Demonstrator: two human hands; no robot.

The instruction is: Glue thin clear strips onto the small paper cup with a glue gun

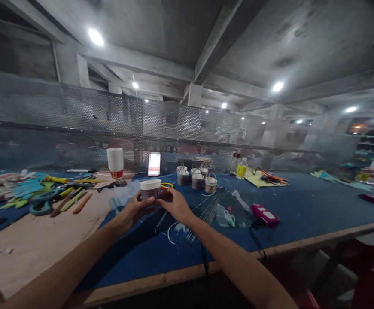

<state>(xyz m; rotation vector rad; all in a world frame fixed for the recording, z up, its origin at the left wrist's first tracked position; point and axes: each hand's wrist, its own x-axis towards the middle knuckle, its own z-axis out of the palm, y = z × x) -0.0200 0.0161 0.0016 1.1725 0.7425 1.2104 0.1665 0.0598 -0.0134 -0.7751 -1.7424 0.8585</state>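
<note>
A paper cup [150,189] with a white rim and a dark brownish wrap is held upright above the blue table [132,253]. My left hand [138,206] grips it from the left, thumb on its front. From the right, my right hand [171,201] has its fingers pinched at the cup's lower right side; whether something small is between them is hidden. Behind and to the right stand several small wrapped cups with looped handles [197,180]. A stack of white paper cups [115,161] rises at the back left, and a bright phone screen [154,164] faces me.
On the left lie scissors [43,201], craft sticks [82,203] and coloured scraps [28,191]. Thin wires [202,219] and a plastic bag [224,216] are right of my hands, near a magenta box [265,214]. A yellow bottle [241,168] stands farther back, before a perforated metal partition [161,122].
</note>
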